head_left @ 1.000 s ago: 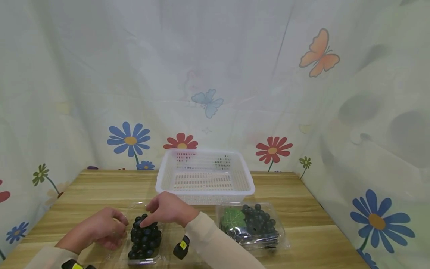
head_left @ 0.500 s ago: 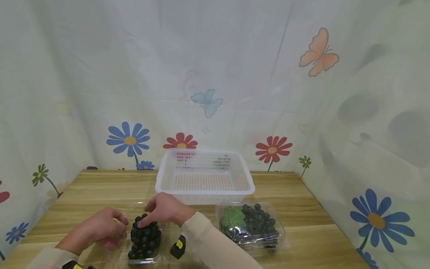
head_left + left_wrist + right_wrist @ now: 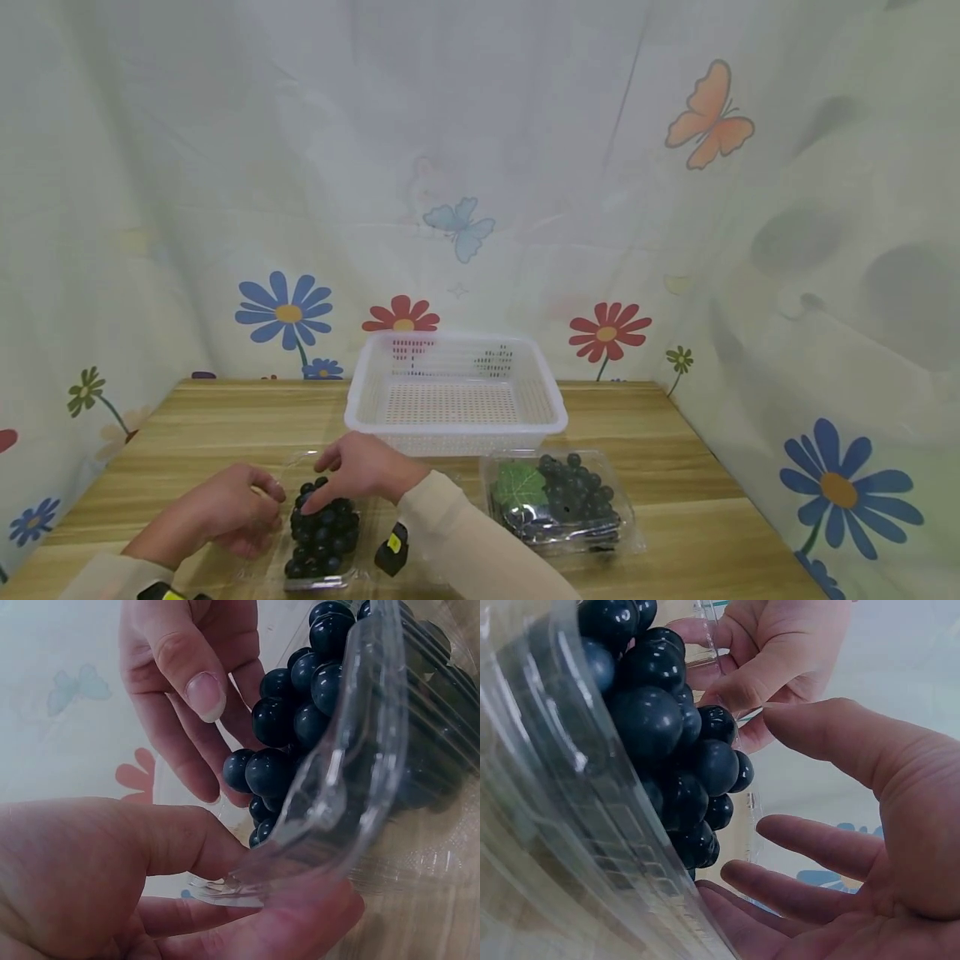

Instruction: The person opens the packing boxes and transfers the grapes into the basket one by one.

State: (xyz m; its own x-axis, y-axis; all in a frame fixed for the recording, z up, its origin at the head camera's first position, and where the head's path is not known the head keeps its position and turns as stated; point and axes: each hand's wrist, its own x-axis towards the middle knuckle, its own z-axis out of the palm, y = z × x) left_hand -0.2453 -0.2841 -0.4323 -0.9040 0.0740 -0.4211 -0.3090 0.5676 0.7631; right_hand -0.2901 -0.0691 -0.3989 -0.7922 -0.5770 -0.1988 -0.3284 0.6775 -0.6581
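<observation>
the left hand (image 3: 238,506) pinches the rim of the clear box (image 3: 358,746) at nine o'clock; the right hand (image 3: 366,469), fingers loosely parted, hangs by the dark grapes (image 3: 324,537) at one o'clock.

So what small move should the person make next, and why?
Probably close the right fingers round the grapes: they are spread beside the bunch, not curled round it, while the left fingers pinch the edge of the box, which should help steady it.

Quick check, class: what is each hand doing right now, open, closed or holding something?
Left hand: closed, pinching the edge of the clear container.
Right hand: open, close to the dark grapes.
</observation>
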